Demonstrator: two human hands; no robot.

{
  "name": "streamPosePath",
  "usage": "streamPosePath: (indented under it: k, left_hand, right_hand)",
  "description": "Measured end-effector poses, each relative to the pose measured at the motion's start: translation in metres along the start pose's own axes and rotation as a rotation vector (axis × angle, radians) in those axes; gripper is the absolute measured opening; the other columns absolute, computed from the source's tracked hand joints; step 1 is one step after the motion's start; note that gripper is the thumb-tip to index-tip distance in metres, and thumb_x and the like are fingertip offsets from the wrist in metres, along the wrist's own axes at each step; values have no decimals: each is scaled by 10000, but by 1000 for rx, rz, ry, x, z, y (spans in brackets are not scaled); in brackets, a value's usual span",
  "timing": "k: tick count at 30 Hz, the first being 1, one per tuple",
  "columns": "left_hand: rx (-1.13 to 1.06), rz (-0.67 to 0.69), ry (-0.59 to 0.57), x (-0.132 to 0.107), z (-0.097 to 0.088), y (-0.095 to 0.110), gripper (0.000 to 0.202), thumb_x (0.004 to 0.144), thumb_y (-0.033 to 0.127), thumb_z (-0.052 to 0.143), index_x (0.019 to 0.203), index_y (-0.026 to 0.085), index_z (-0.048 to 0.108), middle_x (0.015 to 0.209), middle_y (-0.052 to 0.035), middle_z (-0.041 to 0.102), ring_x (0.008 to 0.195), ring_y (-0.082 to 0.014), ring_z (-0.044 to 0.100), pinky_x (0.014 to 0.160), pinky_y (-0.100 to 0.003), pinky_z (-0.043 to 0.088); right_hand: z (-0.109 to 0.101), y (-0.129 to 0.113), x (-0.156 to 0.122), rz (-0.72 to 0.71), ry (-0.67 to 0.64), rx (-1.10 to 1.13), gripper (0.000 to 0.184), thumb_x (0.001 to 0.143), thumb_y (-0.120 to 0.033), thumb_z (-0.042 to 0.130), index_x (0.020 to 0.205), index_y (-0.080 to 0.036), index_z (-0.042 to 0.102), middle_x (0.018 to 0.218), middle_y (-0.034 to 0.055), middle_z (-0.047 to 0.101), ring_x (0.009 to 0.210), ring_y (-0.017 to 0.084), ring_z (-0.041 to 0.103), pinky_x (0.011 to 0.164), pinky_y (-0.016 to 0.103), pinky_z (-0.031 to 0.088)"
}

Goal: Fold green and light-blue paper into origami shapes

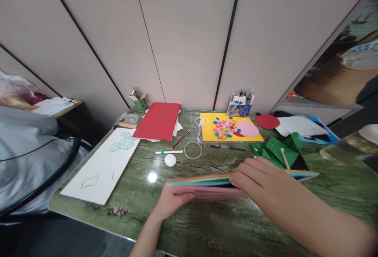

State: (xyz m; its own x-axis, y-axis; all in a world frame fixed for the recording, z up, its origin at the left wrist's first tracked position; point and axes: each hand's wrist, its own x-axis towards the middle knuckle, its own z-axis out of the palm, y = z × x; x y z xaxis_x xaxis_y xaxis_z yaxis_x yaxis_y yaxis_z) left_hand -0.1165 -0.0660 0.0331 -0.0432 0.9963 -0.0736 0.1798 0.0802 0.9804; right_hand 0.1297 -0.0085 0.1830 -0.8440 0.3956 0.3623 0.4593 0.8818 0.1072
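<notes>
Both hands grip the multicoloured paper stack (212, 192)!

It's up nearer the body than the round, pale ring (193, 158). Left hand (173, 202) pinches one end, thumb frontmost; right hand (256, 176) arches over, fingers curled around the upper edge.

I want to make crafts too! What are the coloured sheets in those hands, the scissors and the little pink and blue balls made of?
Coloured sheets: probably matte paper or thin card; their edges look thin and stacked.
Scissors: the handles look like white plastic; the greyish blades are likely metal.
Little balls: maybe crumpled paper or clay; they're too small to tell.
</notes>
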Motion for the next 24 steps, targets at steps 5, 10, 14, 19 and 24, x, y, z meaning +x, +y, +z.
streamPosePath:
  k: [5,10,14,19,24]
  left_hand:
    - [-47,6,-25,2,1,6,251,611,269,736,813,121,729,867,-93,737,822,-238,676,804,-338,530]
    - [-23,23,19,3,2,8,374,585,284,755,920,124,719,983,-107,718,923,-262,658,888,-382,498]
    - [-6,28,36,2,2,6,332,596,289,745,890,136,728,924,-92,731,858,-250,671,831,-360,527]
    - [68,45,10,2,0,3,180,624,311,724,692,145,731,729,-59,731,701,-214,666,697,-304,552]
    - [70,32,32,2,0,3,264,597,304,746,826,170,747,847,-67,739,799,-243,670,769,-347,548]
  right_hand:
    - [1,-4,1,5,-3,-10,232,788,5,379,746,-183,509,679,24,539,639,182,430,611,304,274]
    - [3,-9,4,6,26,-31,215,766,-7,383,728,-182,502,676,31,533,632,186,424,614,310,289]
    - [3,-4,1,0,9,-28,243,722,24,382,744,-182,508,678,28,533,623,183,434,593,303,304]
    - [-3,7,-11,112,-30,38,314,706,48,358,809,-188,539,760,42,561,678,191,485,603,311,364]
    - [-17,21,-24,298,29,75,170,890,-122,384,870,-203,532,801,44,586,738,176,554,644,287,434]
